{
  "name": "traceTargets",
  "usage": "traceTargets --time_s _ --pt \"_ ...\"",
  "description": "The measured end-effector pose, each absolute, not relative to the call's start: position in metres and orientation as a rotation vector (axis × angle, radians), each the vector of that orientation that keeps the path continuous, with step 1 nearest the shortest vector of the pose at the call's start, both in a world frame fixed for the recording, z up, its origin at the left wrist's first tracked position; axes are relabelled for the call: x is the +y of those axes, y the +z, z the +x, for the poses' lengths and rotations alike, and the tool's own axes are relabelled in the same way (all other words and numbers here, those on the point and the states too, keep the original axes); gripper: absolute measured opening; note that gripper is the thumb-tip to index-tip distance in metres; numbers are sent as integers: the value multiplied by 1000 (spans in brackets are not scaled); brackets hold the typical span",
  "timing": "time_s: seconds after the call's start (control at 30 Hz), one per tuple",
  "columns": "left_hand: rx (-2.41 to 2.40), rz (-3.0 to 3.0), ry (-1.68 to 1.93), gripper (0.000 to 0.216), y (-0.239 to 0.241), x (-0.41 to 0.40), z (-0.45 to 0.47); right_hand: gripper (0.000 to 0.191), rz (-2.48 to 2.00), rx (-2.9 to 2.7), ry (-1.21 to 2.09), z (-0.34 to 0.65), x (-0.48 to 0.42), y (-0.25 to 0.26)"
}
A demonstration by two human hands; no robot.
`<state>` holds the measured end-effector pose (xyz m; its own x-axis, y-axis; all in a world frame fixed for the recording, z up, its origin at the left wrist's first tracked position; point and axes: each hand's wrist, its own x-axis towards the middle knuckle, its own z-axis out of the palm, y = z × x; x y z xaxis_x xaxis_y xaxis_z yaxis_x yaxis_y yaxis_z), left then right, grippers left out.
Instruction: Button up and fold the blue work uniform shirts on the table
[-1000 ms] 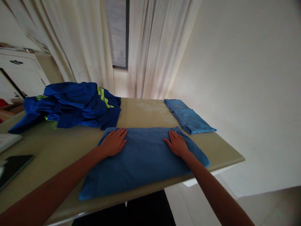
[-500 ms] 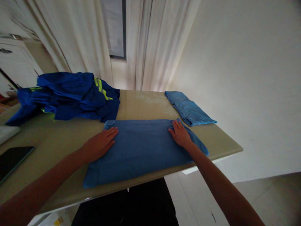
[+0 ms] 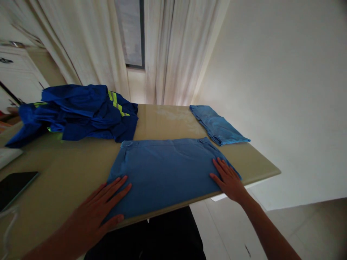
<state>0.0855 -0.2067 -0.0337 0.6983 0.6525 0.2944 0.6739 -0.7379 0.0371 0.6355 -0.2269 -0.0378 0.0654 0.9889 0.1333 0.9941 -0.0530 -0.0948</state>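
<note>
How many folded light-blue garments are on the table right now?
2. One folded blue garment lies flat at the near edge under both hands; a smaller folded light-blue piece sits at the far right corner. The dark-blue pile may hide more.

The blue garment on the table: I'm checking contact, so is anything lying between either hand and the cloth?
Nothing visible. The left hand and right hand both lie flat directly on the blue garment, at its near corners.

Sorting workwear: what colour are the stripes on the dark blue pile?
Fluorescent yellow-green stripes, clearest in the head view.
</note>
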Motion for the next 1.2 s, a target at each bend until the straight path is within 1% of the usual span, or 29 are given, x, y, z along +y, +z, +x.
traceTargets --time_s 0.13,0.2,0.3,0.37,0.4,0.5,0.53,0.6,0.67,0.73,0.8,0.9,0.97,1.0,1.03,1.13,1.2 --pt "-1213 -2839 -511 41 -18 -193 119 73 -2332 -1793 -70 648 -225 -39" --pt "-1273 -2879 -518 37 -10 -171 147 72 -2374 -1677 -113 645 -222 -36" --pt "-1376 -2880 -528 48 -1 -117 184 73 -2427 -1530 -196 649 -214 -28" --pt "-1513 -2847 -484 59 3 -74 200 71 -2457 -1461 -123 657 -211 -22" --pt "-1594 -2847 -425 63 5 -54 206 67 -2459 -1452 -28 662 -212 -20" --pt "-1733 -2935 -161 78 15 -8 215 48 -2407 -1551 306 674 -220 -12" --pt "-1725 -2986 -78 80 19 1 216 43 -2413 -1595 354 675 -224 -8" --pt "-1652 -3106 76 77 28 10 218 42 -2490 -1677 259 670 -228 2" --pt "-1551 -3247 250 64 37 11 221 53 -2518 -1786 14 655 -221 14" --pt "-1439 -3385 442 52 45 5 224 72 -2360 -1965 -113 633 -200 27" --pt "-1363 -3440 486 49 52 -6 228 84 -2105 -2158 -12 610 -166 38" --pt "-1243 -3482 233 54 66 -31 230 101 -1831 -2353 234 581 -109 51" --pt "-1157 -3510 94 49 79 -51 230 112 -1751 -2461 384 566 -77 57" --pt "-1146 -3494 73 44 86 -61 230 111 -1729 -2507 455 559 -65 59" --pt "-1162 -3447 80 40 94 -70 229 105 -1719 -2539 522 553 -56 61" --pt "-1224 -3287 115 34 113 -90 225 71 -1723 -2538 635 540 -47 66" --pt "-1222 -3260 115 34 122 -95 220 52 -1701 -2556 618 537 -52 70"
